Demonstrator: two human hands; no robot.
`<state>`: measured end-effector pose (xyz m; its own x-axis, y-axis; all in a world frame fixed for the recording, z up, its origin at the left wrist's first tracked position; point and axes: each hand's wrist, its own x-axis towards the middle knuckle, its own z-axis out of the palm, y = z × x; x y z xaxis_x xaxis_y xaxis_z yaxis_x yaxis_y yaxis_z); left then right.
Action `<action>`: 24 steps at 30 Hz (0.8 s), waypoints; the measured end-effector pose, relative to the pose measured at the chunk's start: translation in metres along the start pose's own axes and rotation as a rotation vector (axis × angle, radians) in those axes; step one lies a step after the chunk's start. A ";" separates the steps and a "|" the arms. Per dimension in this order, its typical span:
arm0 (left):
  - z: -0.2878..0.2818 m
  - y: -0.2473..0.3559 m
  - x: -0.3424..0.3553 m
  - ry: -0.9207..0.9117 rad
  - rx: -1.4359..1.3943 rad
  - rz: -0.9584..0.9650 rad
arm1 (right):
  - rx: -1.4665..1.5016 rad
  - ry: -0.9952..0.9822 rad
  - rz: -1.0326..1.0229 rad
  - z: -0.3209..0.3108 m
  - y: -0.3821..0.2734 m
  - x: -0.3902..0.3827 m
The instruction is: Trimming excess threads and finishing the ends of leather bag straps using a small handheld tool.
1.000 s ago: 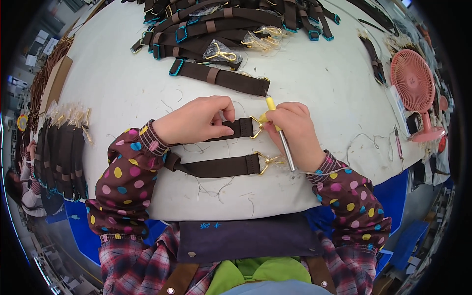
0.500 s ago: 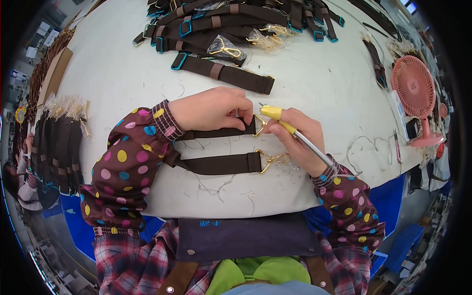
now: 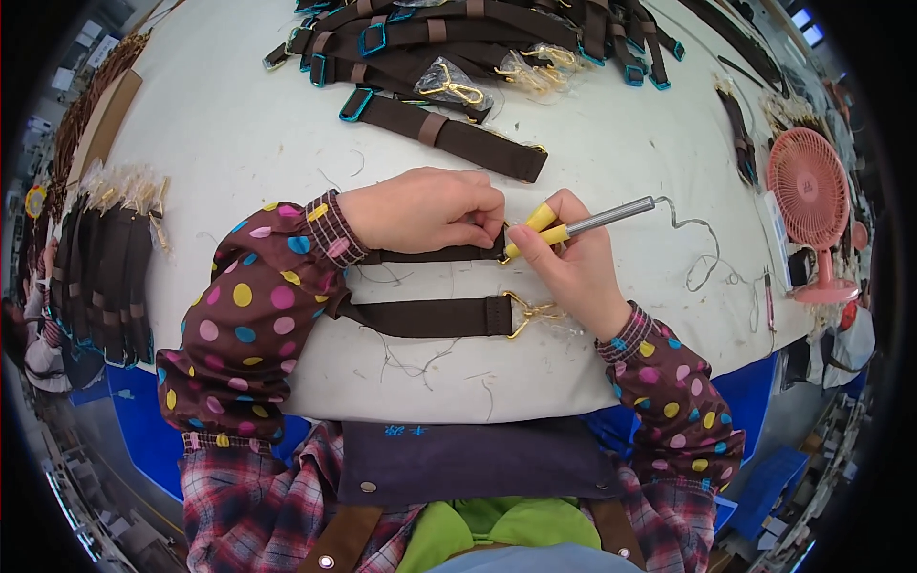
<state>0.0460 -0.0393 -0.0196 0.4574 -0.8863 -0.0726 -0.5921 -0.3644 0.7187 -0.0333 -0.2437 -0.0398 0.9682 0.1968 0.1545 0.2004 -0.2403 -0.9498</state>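
Observation:
My left hand (image 3: 430, 212) is closed, its thumb and fingers pinching the end of a dark brown strap (image 3: 420, 255) beside a gold metal ring. In my right hand (image 3: 578, 272) is a pen-shaped tool (image 3: 611, 216) with a silver shaft, a yellow front part and a thin grey cord. The tool points left toward the strap end; its tip is hidden by my thumb and the ring. Yellow wrapping (image 3: 542, 218) covers a finger of this hand. Just below lies a second strap end (image 3: 430, 318) with a gold ring and a plastic-wrapped gold clasp (image 3: 540, 310).
At the back lies a pile of brown straps (image 3: 439, 38) with blue-wrapped buckles, and one separate strap (image 3: 468, 143) in front. More straps (image 3: 105, 277) hang over the left edge. A pink fan (image 3: 809, 191) stands at the right, near the loose cord (image 3: 702, 272). Thread scraps (image 3: 411, 368) dot the white table.
My right hand has turned the tool: its back end swung from lower right to upper right, and its front now sits at the strap's ring. My left hand keeps its pinch.

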 end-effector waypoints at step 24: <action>0.002 -0.001 0.001 0.017 0.002 -0.015 | -0.068 -0.017 0.001 0.002 0.001 0.002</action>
<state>0.0459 -0.0401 -0.0214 0.4775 -0.8757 -0.0716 -0.5862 -0.3782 0.7165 -0.0320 -0.2416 -0.0407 0.9658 0.2128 0.1484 0.2098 -0.3043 -0.9292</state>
